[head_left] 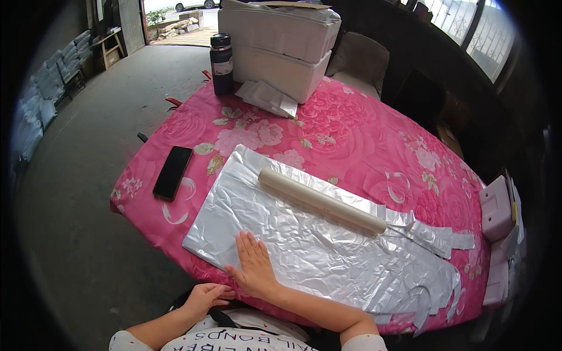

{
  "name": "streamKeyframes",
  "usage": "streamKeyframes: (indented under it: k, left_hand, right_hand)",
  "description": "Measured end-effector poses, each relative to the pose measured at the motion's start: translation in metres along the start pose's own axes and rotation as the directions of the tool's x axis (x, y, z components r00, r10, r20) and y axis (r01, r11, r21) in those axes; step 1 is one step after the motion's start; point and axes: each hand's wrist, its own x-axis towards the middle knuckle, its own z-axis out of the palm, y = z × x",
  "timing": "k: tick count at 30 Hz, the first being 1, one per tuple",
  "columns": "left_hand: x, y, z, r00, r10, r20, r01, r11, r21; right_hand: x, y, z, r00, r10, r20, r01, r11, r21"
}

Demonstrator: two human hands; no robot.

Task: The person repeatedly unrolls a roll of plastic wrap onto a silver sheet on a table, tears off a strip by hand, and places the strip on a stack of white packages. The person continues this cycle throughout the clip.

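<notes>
White shirt fabric [237, 340] lies nearest. The right hand [255, 266] rests flat, thumb spread, on the near left of silver sheeting [328, 257], across the pink tablecloth [357, 131], beneath a beige roll [321, 200]. The left hand [206, 297] curls at the near edge; whether it pinches anything, I cannot tell.

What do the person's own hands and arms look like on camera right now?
The left hand and right hand wear no visible gloves; the forearms are uncovered. The white sleeves carry small spots and match the white shirt with its dark lettering.
</notes>
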Motion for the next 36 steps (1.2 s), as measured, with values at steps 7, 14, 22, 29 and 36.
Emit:
streamKeyframes:
  k: [7,14,22,29,36]
  left_hand:
    - [0.005,0.036,-0.009,0.919,0.377,0.120,-0.338,0.589,0.735]
    - [0.042,0.092,0.013,0.924,0.340,0.176,-0.359,0.929,0.089]
    - [0.195,0.218,0.028,0.747,0.665,0.008,-0.665,0.746,-0.020]
    - [0.349,0.357,-0.024,0.495,0.867,-0.053,-0.636,0.403,0.658]
    - [0.357,0.350,-0.013,0.255,0.949,0.187,-0.318,-0.100,0.943]
  right_hand:
    - [0.000,-0.036,-0.011,0.927,-0.250,0.281,0.247,0.968,0.044]
    - [0.035,0.009,-0.065,0.975,0.115,0.192,-0.197,0.848,0.492]
    - [0.024,0.037,-0.092,0.941,0.284,0.186,-0.339,0.818,0.466]
    - [0.001,0.037,-0.110,0.886,0.299,0.355,-0.439,0.786,0.435]
    - [-0.010,0.046,-0.134,0.874,0.293,0.389,-0.436,0.827,0.356]
